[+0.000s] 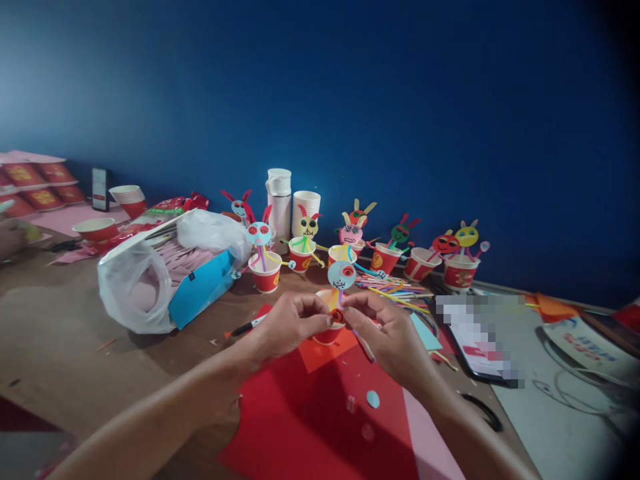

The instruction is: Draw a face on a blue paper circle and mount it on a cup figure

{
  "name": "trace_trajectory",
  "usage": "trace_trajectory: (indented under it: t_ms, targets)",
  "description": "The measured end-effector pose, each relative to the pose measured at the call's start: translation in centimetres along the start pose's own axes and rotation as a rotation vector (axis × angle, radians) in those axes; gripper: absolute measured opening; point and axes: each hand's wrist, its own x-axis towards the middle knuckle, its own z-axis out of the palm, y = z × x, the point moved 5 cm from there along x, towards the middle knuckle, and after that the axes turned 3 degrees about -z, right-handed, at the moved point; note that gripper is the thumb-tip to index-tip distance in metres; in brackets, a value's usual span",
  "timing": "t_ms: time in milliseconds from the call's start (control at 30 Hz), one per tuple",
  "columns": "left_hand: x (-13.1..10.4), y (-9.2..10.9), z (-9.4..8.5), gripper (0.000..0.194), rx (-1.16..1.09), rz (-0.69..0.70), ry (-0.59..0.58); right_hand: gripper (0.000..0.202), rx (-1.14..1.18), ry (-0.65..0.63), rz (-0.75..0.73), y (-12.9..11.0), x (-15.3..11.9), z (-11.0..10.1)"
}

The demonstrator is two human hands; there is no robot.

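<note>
My left hand (295,323) and my right hand (383,323) meet in the middle, thumbs and forefingers pinching a small round orange paper eye (338,316) with black markings. Right behind it stands a red and white paper cup (327,335), partly covered by my fingers. Above the cup rises a light blue paper face (341,275) with a drawn mouth and a red eye on its right side. Under my hands lie an orange sheet (320,358) and a larger red sheet (320,413). A small light blue paper disc (373,399) rests on the red sheet.
Several finished cup figures (265,270) line the blue wall. Left is a plastic bag (135,293) of paper strips; a black marker (249,325) lies near my left wrist. On the right are pipe cleaners (395,288) and a phone (477,340). Another person's hand (13,237) shows far left.
</note>
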Motion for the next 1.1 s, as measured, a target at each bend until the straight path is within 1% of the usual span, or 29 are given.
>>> trace_trajectory:
  t_ms: [67,133,200,367,467,600,733,800,900,967,1000,1067,1100]
  targets:
    - [0.1,-0.1,-0.1,0.013,-0.094,-0.010,0.053,0.020,0.137,0.024,0.062,0.7,0.3,-0.2]
    - [0.0,-0.2,-0.3,0.013,-0.156,-0.007,0.098,0.022,0.219,0.028,0.126,1.4,0.6,-0.2]
    - [0.0,-0.2,-0.3,0.013,-0.184,-0.005,0.125,0.022,0.227,0.024,0.153,1.8,0.7,-0.2]
    - [-0.3,0.2,-0.1,0.012,-0.210,0.026,0.161,0.018,0.203,0.007,0.132,1.8,0.6,0.2]
    - [-0.4,0.4,0.2,0.011,-0.228,0.037,0.167,0.015,0.213,0.015,0.141,1.8,0.5,0.4]
    - [-0.5,0.7,0.5,0.012,-0.238,0.057,0.181,0.012,0.223,0.038,0.117,1.8,0.4,0.3]
    - [-0.7,0.7,1.2,0.012,-0.228,0.050,0.187,0.012,0.232,0.065,0.107,1.6,0.4,0.3]
    - [-0.8,0.6,1.5,0.012,-0.199,0.050,0.173,0.013,0.223,0.073,0.116,1.5,0.4,0.2]
    - [-0.6,0.3,1.7,0.015,-0.140,0.046,0.091,0.015,0.189,0.093,0.132,1.3,0.4,-0.2]
    - [-0.1,0.2,0.9,0.020,-0.095,0.056,0.073,0.017,0.184,0.107,0.155,1.5,0.5,-0.5]
    - [0.3,0.3,0.2,0.021,-0.068,0.075,0.104,0.018,0.184,0.111,0.163,1.6,0.5,-0.8]
    - [1.3,0.5,-1.8,0.021,0.006,0.113,0.217,0.019,0.169,0.111,0.158,1.8,0.6,-1.4]
    - [2.0,0.7,-2.6,0.022,0.030,0.130,0.248,0.019,0.147,0.116,0.148,1.9,0.8,-1.8]
